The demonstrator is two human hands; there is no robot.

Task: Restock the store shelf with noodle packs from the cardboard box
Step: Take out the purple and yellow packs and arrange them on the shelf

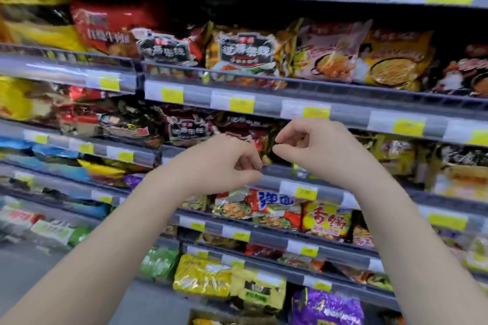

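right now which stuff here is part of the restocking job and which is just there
Job: left hand and right hand, both empty; dark red noodle packs on the shelf rail in front of them. No cardboard box in view.

Just there: yellow price tags; purple pack; floor.

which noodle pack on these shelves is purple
The purple pack at the bottom of the view, on the lowest visible shelf, right of the yellow packs. The other clearly visible packs are mostly red, yellow, black, pink, green or blue.

Yellow price tags [315, 112], purple noodle pack [326, 307]
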